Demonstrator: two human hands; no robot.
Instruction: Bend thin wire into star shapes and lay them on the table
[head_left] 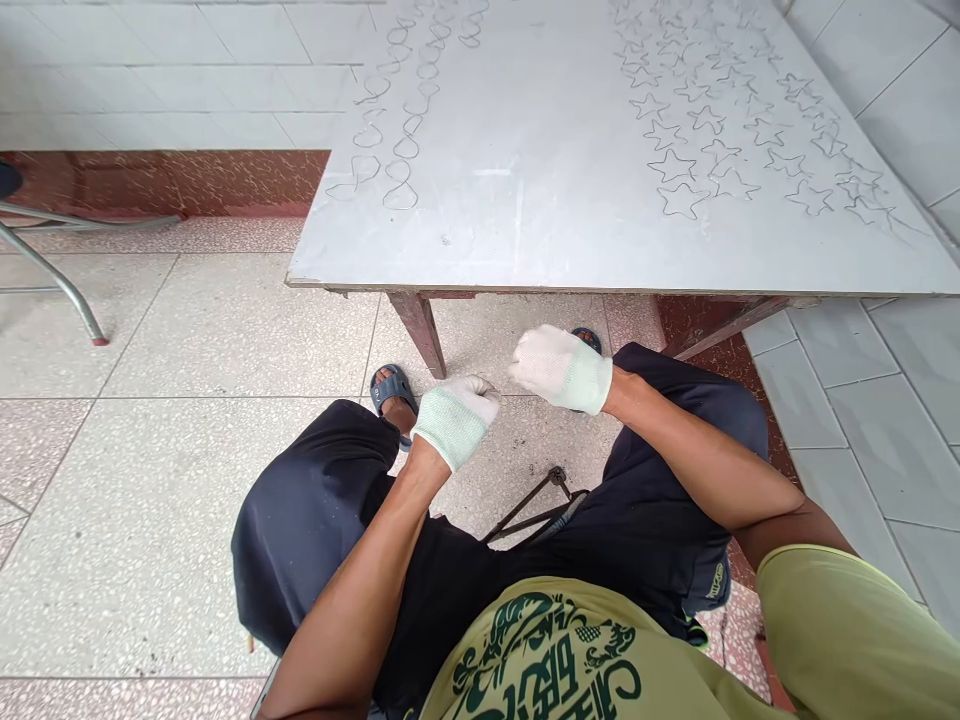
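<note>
My left hand (459, 415), in a white knit glove with a pale green cuff, is held over my lap with the fingers curled and pinched together. A faint thin line shows at its fingertips, too fine to name. Slightly higher and to the right, my right hand (559, 368) wears a matching glove, its fingers closed and turned down; anything in them is hidden. A small gap separates the two hands. Both are just below the front edge of a white-topped table (570, 220). On its right side lie several star-shaped wire pieces (681, 200); looped wire pieces (400, 193) lie on the left.
A wooden table leg (420, 330) stands ahead of my left foot in a sandal (391, 385). Between my thighs a dark metal frame (525, 510) shows near the floor. Bent metal tube legs (67, 285) stand at far left. Tiled walls (187, 90) border the table.
</note>
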